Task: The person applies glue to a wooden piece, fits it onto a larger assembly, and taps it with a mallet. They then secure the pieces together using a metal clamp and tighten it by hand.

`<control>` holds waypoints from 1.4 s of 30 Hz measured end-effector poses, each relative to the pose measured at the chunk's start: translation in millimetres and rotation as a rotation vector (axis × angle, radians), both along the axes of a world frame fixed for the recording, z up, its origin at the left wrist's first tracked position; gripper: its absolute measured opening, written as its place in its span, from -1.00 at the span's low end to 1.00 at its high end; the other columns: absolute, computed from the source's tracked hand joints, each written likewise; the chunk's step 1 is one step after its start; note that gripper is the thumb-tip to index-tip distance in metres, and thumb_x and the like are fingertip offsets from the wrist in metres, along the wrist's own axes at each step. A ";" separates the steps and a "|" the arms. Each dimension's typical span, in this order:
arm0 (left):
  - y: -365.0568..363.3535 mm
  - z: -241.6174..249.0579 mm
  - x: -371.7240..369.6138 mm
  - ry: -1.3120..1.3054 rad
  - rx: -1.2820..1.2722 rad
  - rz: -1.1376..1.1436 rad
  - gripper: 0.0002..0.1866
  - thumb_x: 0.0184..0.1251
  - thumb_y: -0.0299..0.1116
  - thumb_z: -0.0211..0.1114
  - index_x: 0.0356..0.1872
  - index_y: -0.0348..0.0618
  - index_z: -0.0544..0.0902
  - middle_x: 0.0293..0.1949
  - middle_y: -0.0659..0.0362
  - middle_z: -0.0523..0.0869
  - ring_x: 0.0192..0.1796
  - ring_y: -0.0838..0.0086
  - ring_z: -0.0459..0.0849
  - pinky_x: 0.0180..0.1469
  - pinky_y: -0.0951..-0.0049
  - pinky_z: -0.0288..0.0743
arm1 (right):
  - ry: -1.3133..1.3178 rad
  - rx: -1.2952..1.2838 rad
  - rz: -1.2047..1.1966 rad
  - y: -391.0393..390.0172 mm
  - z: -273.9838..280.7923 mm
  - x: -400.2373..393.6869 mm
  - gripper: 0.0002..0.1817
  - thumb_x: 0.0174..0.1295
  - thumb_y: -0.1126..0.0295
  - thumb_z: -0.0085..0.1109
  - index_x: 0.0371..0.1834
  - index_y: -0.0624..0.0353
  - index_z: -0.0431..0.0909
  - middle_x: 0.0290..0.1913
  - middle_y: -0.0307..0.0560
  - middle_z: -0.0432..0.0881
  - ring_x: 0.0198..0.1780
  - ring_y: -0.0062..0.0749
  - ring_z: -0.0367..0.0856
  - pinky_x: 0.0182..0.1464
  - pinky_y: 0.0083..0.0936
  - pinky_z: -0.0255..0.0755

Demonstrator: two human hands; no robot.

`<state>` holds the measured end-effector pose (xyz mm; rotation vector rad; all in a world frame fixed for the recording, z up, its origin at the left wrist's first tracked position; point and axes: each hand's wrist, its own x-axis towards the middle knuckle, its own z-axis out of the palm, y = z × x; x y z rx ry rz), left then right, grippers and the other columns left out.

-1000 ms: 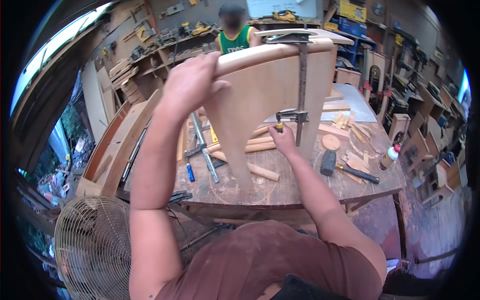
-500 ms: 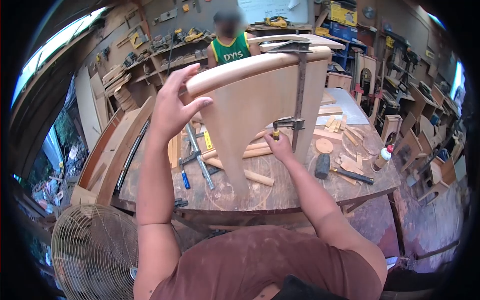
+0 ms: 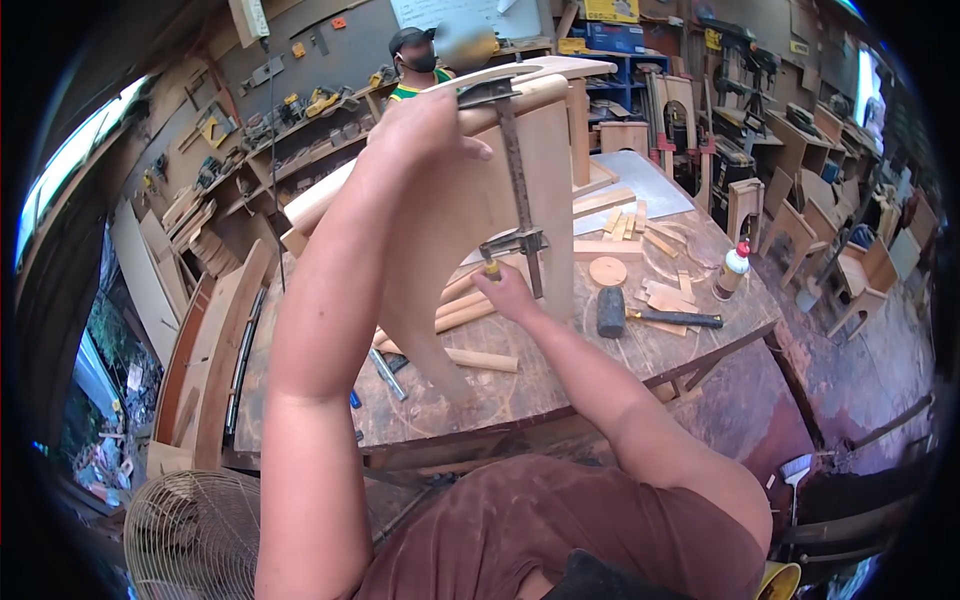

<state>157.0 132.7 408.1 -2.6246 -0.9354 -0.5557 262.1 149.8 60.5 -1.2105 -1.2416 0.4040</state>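
The left hand [image 3: 425, 128] lies over the rounded pale-wood rail [image 3: 538, 96] topping a pale, arch-cut wooden panel [image 3: 552, 190] upright on the worn brown table [image 3: 660, 350] (whether it grips, I cannot tell), while the right hand [image 3: 507, 294] grips the yellow-and-black handle [image 3: 492, 270] of a dark metal bar clamp [image 3: 515, 175].

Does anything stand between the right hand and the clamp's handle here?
Nothing visible does: the right hand has its fingers on the handle of the clamp. The mallet lies apart, to the right on the table.
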 end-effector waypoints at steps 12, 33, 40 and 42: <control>2.3 -10.1 6.0 0.013 0.063 0.018 -0.43 0.00 0.05 0.55 -0.34 -0.38 0.67 -0.30 -0.14 0.74 -0.15 0.00 0.73 -0.05 0.13 0.59 | 0.000 0.120 -0.207 -2.9 2.3 -11.8 -0.68 0.23 0.21 0.30 -0.24 0.29 0.57 -0.29 0.15 0.68 -0.25 -0.06 0.68 -0.19 -0.27 0.49; 7.1 -16.1 7.5 -0.035 0.150 0.009 -0.43 0.02 0.05 0.54 -0.33 -0.38 0.66 -0.29 -0.12 0.75 -0.13 0.00 0.73 -0.07 0.09 0.59 | 0.079 0.049 -0.216 -15.4 6.1 -18.7 -0.65 0.21 0.18 0.34 -0.15 0.26 0.62 -0.32 -0.04 0.70 -0.27 -0.31 0.66 -0.14 -0.40 0.50; -32.8 -7.3 -0.2 0.024 0.124 0.036 -0.49 0.08 -0.02 0.51 -0.30 -0.37 0.67 -0.33 -0.13 0.74 -0.19 0.05 0.75 -0.12 0.12 0.60 | 0.009 0.010 0.003 -11.0 1.3 0.8 -0.74 0.23 0.26 0.33 -0.24 0.25 0.63 -0.36 -0.09 0.68 -0.30 -0.42 0.61 -0.15 -0.44 0.47; -33.8 -6.1 -2.6 0.015 0.130 0.050 -0.53 0.12 -0.07 0.50 -0.24 -0.36 0.68 -0.33 -0.14 0.74 -0.23 0.09 0.76 -0.14 0.16 0.61 | 0.017 -0.038 0.080 -11.2 2.7 8.8 -0.73 0.23 0.23 0.33 -0.25 0.24 0.64 -0.33 -0.09 0.70 -0.26 -0.39 0.63 -0.12 -0.42 0.47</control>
